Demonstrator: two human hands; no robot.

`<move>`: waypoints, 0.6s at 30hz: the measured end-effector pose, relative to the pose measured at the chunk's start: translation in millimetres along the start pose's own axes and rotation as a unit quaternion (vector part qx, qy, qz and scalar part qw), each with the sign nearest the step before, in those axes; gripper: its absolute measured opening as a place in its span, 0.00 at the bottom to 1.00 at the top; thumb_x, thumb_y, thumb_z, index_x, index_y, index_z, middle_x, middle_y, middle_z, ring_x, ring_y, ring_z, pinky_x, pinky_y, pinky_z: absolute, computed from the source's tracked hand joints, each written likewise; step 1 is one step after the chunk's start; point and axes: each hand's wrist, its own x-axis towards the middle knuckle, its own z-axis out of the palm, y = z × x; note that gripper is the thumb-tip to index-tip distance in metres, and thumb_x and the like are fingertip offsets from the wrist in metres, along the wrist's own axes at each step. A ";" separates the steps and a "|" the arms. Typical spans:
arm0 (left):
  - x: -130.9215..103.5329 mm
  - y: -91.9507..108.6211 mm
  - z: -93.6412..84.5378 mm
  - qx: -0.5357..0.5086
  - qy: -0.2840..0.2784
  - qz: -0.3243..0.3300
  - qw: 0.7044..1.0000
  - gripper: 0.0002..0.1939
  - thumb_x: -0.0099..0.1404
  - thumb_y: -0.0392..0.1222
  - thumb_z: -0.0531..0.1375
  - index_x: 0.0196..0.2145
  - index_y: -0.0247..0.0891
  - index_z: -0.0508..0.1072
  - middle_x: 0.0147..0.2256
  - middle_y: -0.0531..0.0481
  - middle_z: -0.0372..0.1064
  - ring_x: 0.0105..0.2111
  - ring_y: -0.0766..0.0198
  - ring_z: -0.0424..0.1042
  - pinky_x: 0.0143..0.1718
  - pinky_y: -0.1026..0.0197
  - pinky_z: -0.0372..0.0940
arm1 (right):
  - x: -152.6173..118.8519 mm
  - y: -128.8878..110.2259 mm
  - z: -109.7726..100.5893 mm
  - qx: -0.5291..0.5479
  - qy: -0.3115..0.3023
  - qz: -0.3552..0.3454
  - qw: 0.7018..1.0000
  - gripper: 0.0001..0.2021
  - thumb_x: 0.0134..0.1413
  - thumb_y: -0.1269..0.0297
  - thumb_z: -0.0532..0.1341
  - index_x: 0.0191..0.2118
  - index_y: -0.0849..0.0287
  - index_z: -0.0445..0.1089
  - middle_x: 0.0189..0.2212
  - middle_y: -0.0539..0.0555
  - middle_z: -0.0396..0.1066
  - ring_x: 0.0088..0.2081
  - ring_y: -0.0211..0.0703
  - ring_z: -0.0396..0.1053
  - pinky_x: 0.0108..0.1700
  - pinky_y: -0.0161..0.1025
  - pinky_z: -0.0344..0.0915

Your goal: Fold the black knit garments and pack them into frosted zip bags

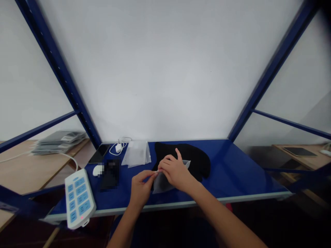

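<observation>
If your pinch slips or pulls unevenly, the bag's (162, 185) thin edge could crease or tear, and dragging could rumple the black cloth (183, 151) it overlaps. Your left hand (141, 187) and right hand (176, 170) meet, fingertips pinched on that edge. The bag looks filmy, whitish, see-through, at the cloth's seven o'clock on the surface (232, 172).

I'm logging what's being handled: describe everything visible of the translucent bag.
The translucent bag looks like thin, frosted plastic, pale grey. The left hand and right hand pinch what seems its edge between their fingers. It extends over the blue table, overlapping the black cloth in view. The right hand hides part; a pale corner shows beyond. Contents, if any, are unclear.
</observation>
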 end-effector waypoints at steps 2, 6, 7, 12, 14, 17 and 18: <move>-0.3 -4.0 -2.9 0.002 0.035 -0.003 0.999 0.09 0.59 0.48 0.65 0.29 0.42 0.82 0.33 0.48 0.78 0.36 0.54 0.75 0.43 0.58 0.67 | -2.9 13.5 -4.2 -0.022 -0.013 0.013 1.000 0.09 0.61 0.71 0.56 0.38 0.50 0.71 0.36 0.47 0.75 0.46 0.45 0.67 0.67 0.67 0.27; 3.7 -19.7 -19.7 -0.012 0.111 -0.029 0.993 0.10 0.57 0.49 0.67 0.32 0.39 0.81 0.34 0.48 0.78 0.39 0.53 0.75 0.46 0.57 0.66 | -18.7 57.0 -22.8 -0.019 -0.044 0.077 0.996 0.10 0.63 0.68 0.53 0.38 0.51 0.71 0.37 0.49 0.74 0.43 0.44 0.69 0.65 0.67 0.40; 5.6 -25.0 -23.5 -0.019 0.121 -0.038 0.992 0.12 0.56 0.49 0.68 0.33 0.39 0.81 0.35 0.48 0.79 0.40 0.53 0.75 0.47 0.57 0.66 | -23.7 67.3 -27.6 -0.007 -0.048 0.095 0.994 0.10 0.63 0.67 0.53 0.38 0.52 0.72 0.37 0.50 0.74 0.42 0.44 0.69 0.64 0.65 0.46; 18.8 -43.2 -20.4 -0.060 0.100 -0.071 0.991 0.17 0.56 0.52 0.67 0.36 0.36 0.79 0.35 0.47 0.78 0.38 0.55 0.75 0.44 0.59 0.67 | -40.5 83.5 -31.9 0.114 -0.030 0.161 0.980 0.10 0.60 0.60 0.59 0.43 0.54 0.75 0.39 0.53 0.76 0.37 0.45 0.72 0.48 0.45 0.68; 23.1 -36.9 -14.5 -0.066 0.082 -0.075 0.992 0.18 0.57 0.53 0.67 0.37 0.35 0.79 0.36 0.46 0.78 0.39 0.55 0.75 0.43 0.59 0.68 | -42.2 77.4 -23.3 0.167 -0.020 0.173 0.970 0.14 0.56 0.58 0.62 0.47 0.54 0.75 0.41 0.54 0.77 0.37 0.45 0.73 0.44 0.43 0.69; 21.1 -11.6 -17.8 -0.054 0.107 -0.027 0.992 0.22 0.55 0.52 0.68 0.45 0.39 0.76 0.46 0.44 0.75 0.48 0.53 0.72 0.46 0.59 0.68 | -47.2 78.3 -10.1 0.191 0.026 0.190 0.963 0.12 0.58 0.57 0.59 0.40 0.55 0.78 0.38 0.55 0.78 0.37 0.47 0.74 0.43 0.43 0.69; 17.3 -1.9 -23.5 -0.052 0.135 -0.003 0.989 0.24 0.55 0.51 0.68 0.48 0.41 0.74 0.50 0.44 0.72 0.52 0.53 0.69 0.49 0.59 0.67 | -51.5 85.1 -8.0 0.191 0.062 0.210 0.957 0.13 0.59 0.57 0.58 0.37 0.56 0.79 0.35 0.55 0.78 0.36 0.48 0.73 0.42 0.43 0.69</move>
